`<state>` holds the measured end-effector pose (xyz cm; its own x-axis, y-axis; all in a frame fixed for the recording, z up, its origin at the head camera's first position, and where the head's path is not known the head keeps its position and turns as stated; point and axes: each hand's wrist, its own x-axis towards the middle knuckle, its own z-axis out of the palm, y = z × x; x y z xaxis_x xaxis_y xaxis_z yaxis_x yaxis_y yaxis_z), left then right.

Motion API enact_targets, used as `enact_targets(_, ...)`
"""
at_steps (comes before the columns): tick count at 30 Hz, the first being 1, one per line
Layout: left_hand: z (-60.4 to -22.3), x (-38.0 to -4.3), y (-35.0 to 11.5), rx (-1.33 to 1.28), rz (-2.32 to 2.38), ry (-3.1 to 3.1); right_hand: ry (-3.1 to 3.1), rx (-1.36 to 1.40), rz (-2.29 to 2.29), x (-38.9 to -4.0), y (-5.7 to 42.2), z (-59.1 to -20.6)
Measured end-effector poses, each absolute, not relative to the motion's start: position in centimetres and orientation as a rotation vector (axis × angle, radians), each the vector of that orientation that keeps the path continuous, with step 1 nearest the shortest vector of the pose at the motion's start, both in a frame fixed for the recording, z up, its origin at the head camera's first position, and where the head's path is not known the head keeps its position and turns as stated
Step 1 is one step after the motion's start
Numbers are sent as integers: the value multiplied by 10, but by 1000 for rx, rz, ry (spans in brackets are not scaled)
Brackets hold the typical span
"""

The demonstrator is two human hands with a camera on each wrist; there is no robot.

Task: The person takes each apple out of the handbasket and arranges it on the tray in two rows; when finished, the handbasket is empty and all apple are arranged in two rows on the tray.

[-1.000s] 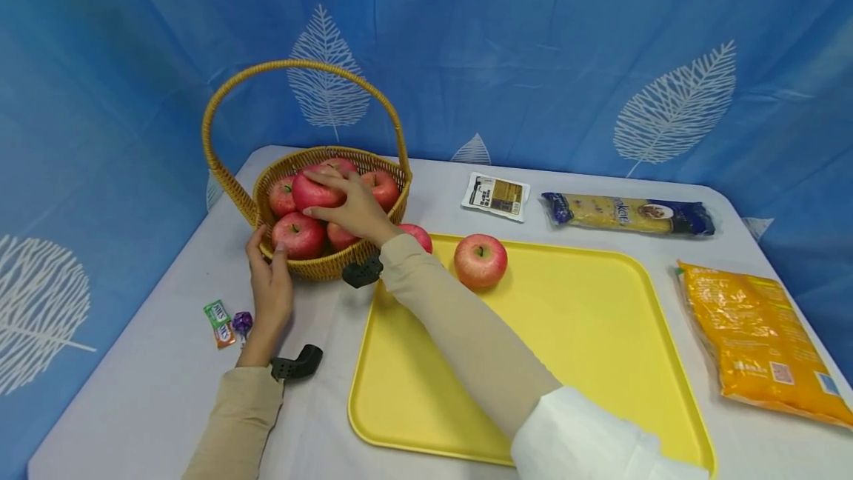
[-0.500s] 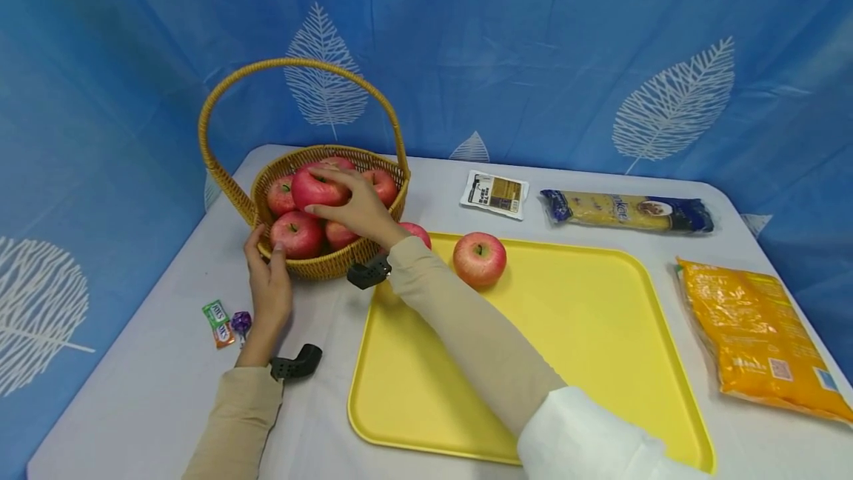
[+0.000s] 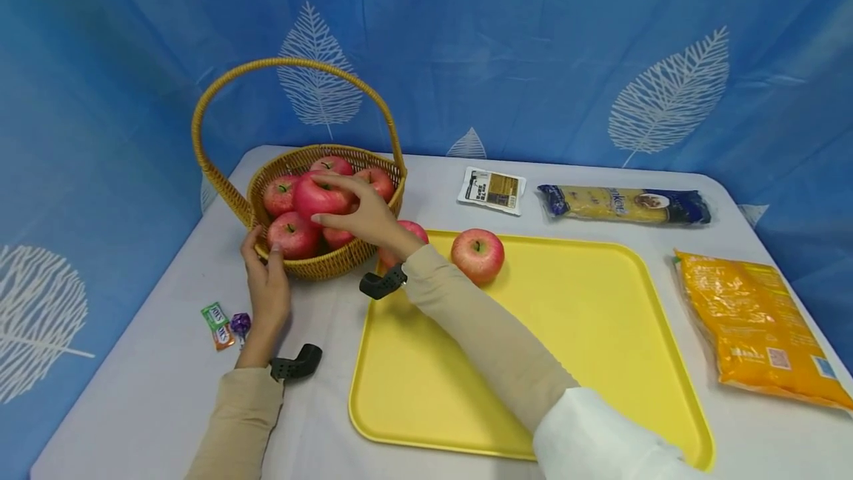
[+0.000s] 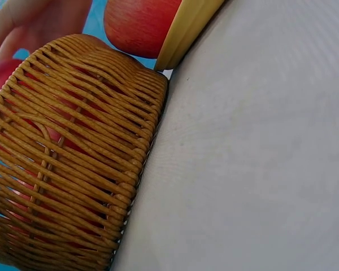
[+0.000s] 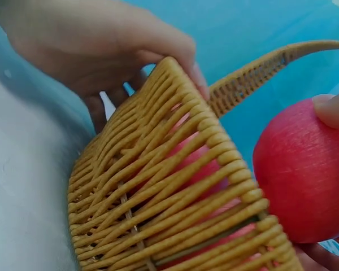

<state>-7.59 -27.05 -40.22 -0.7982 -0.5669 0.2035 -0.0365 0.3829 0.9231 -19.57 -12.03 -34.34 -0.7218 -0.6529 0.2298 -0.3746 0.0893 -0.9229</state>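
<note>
A wicker basket (image 3: 326,267) with a tall arched handle stands at the back left, holding several red apples (image 3: 293,235). My right hand (image 3: 369,217) grips one apple (image 3: 316,196) from its right side, over the other fruit in the basket. In the right wrist view this apple (image 5: 305,175) shows above the woven rim, thumb on top and fingers underneath. My left hand (image 3: 269,295) holds the front left of the basket, its thumb over the rim and its fingers on the outer wall, as the right wrist view also shows.
Right of the basket lies a yellow tray (image 3: 566,361) with two apples (image 3: 477,256) at its far left corner. Behind it are a small white pouch (image 3: 492,190) and a long packet (image 3: 623,206). An orange bag (image 3: 760,328) lies right, wrapped candies (image 3: 218,326) and a purple lollipop (image 3: 241,323) left.
My right hand and its apple have shifted slightly right and nearer, uncovering more of the apple behind. The left hand keeps its hold on the basket. The head view has shifted slightly.
</note>
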Motion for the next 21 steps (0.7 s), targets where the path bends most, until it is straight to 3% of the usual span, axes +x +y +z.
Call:
enact_targets(13, -400, -78, -270, 517, -1406, -2142, 1938, -999, -1846, -195, -81, -333)
enact_targets(21, -401, -76, -269, 516, -1428, -2133, 1983, -1013, -1782, -185, -39, -295)
